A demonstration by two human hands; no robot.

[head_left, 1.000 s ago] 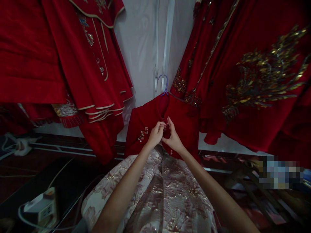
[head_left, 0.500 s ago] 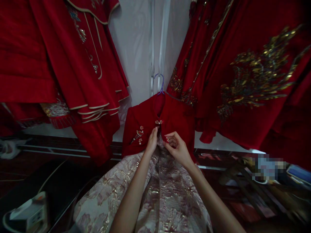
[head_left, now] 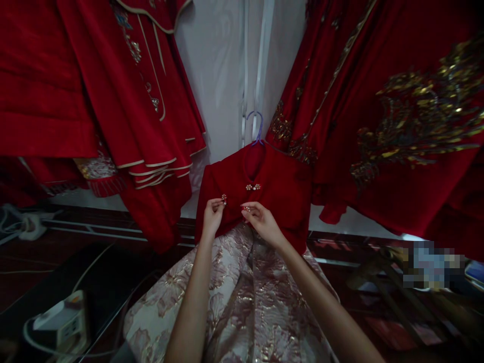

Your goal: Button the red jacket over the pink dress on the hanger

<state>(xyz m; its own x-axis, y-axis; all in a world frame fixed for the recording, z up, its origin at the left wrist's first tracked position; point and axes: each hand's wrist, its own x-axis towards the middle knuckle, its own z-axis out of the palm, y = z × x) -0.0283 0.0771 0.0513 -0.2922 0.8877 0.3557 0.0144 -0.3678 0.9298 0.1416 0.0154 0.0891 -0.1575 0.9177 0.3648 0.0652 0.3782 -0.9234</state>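
Head view shows a red jacket (head_left: pixel 282 184) on a purple hanger (head_left: pixel 260 126), in front of the person, with a pale flowered skirt (head_left: pixel 280 287) spreading below it. Fine handling like this probably goes best with each beaded piece taken by its base rather than its beads, and with the pull kept light, so that stitches are not strained and the red cloth does not pucker. The upper clasp (head_left: pixel 253 187) lies across the jacket front and could serve as a guide for keeping both edges level.

The left hand (head_left: pixel 213 216) has thumb and fingertips brought together in a pinch, apparently on the beaded ornament (head_left: pixel 224 197) on the jacket's left-hand side. The right hand (head_left: pixel 262 221), fingers curled and tips nearly meeting, seems to grip the lower beads (head_left: pixel 247 208) beneath the clasp; its fingertips partly hide them.
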